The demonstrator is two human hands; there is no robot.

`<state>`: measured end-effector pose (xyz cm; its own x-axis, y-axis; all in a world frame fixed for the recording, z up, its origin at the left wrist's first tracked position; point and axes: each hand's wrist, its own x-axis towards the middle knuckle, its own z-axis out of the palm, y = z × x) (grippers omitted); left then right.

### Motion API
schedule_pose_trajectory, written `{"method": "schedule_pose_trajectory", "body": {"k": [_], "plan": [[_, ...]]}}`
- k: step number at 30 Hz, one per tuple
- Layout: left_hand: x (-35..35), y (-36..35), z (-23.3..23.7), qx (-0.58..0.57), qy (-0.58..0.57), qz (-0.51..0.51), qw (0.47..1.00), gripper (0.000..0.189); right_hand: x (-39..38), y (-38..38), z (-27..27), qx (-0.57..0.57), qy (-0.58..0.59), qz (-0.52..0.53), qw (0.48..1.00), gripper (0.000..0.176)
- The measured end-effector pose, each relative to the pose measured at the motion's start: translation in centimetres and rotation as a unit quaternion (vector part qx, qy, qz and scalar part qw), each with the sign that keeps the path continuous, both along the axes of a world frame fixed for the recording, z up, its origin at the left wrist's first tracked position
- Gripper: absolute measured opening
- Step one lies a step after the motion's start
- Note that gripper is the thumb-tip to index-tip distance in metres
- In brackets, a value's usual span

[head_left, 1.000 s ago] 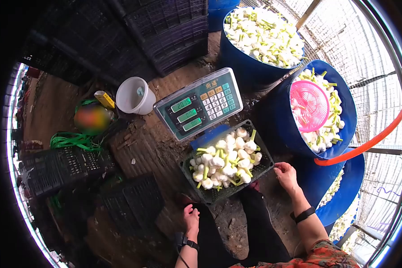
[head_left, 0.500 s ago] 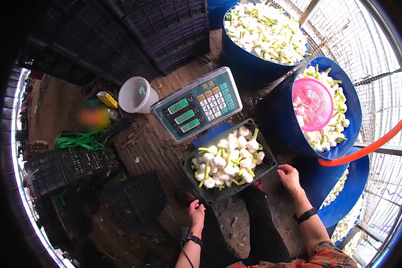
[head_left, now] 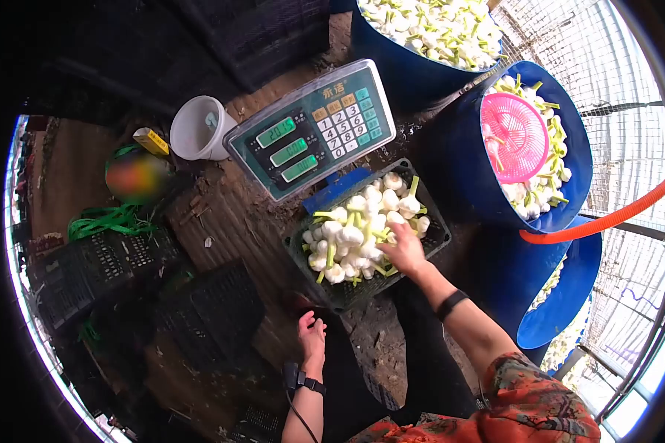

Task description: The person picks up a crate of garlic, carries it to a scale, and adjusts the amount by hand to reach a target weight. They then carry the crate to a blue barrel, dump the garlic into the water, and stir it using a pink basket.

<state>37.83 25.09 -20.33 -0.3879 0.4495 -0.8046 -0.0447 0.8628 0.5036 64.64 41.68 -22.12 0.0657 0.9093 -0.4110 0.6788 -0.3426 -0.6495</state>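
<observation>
A black plastic crate (head_left: 355, 297) holds a heap of white garlic bulbs (head_left: 351, 236) with short green stems. It sits on a scale whose tilted display panel (head_left: 314, 129) stands at its far side with lit green digits. My right hand (head_left: 406, 251) reaches over the crate's right part, its thumb and fingers apart and touching the top bulbs; some fingertips are hidden among them. Just below the crate's near left corner, my left hand (head_left: 312, 340) hovers by my leg with loosely bent fingers, apart from one another and holding nothing.
Blue drums (head_left: 451, 148) full of garlic line the right side, one with a pink basket (head_left: 513, 138) on top. An orange hose (head_left: 613, 225) curves across there. On the left are a white bucket (head_left: 199, 129), green straps (head_left: 111, 221) and black crates (head_left: 210, 317).
My right hand has moved from beside the crate's right corner onto the garlic. My left hand stays near my leg. The camera view has shifted, moving the scene slightly up and left.
</observation>
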Motion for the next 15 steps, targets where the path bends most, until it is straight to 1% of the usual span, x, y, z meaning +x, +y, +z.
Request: {"method": "schedule_pose_trajectory", "body": {"k": [1,2,3,5,6,8,9,11,12,13,14,15], "plan": [[-0.3,-0.3,-0.1,0.006,-0.013,0.009,1.0,0.033,-1.8,1.1,0.0,0.004,0.018,0.029,0.999,0.069],[-0.5,-0.5,-0.2,0.014,-0.026,0.018,0.999,0.033,-3.7,1.9,-1.1,0.036,-0.029,0.072,0.996,0.079],[-0.7,-0.7,-0.1,0.012,-0.026,0.017,0.999,0.033,-5.6,2.9,-1.0,0.031,-0.042,0.087,0.995,0.08],[-0.9,-0.7,0.3,0.017,-0.036,0.029,0.999,0.034,-8.6,4.1,-2.2,0.043,-0.107,0.159,0.98,0.073],[-0.8,-0.6,0.6,0.016,-0.037,0.029,0.999,0.034,-9.6,4.3,-3.1,0.043,-0.107,0.159,0.98,0.073],[-0.6,0.1,1.0,0.02,-0.025,0.022,0.999,0.035,-10.8,4.7,-4.6,-0.05,-0.164,0.239,0.956,0.06],[-0.7,0.0,0.2,0.02,-0.03,0.02,0.999,0.035,-10.5,4.3,-5.5,-0.052,-0.168,0.237,0.956,0.06],[-0.7,-0.1,-1.7,0.106,0.013,-0.056,0.993,0.037,-9.4,2.6,-6.6,0.026,-0.036,0.137,0.99,0.044],[-0.5,0.9,-1.5,0.108,0.007,-0.056,0.993,0.037,-8.8,1.7,-5.7,0.07,0.047,0.05,0.995,0.04],[-0.1,2.8,-1.0,0.159,0.066,-0.143,0.975,0.037,-7.7,1.3,-3.3,0.088,0.096,0.017,0.991,0.045],[0.4,4.5,-0.7,0.207,0.126,-0.226,0.943,0.037,-6.7,0.8,-1.4,0.041,0.122,-0.031,0.991,0.049],[1.0,6.1,-0.9,0.209,0.125,-0.224,0.944,0.037,-5.6,0.3,1.3,-0.01,0.177,-0.113,0.978,0.046]]}}
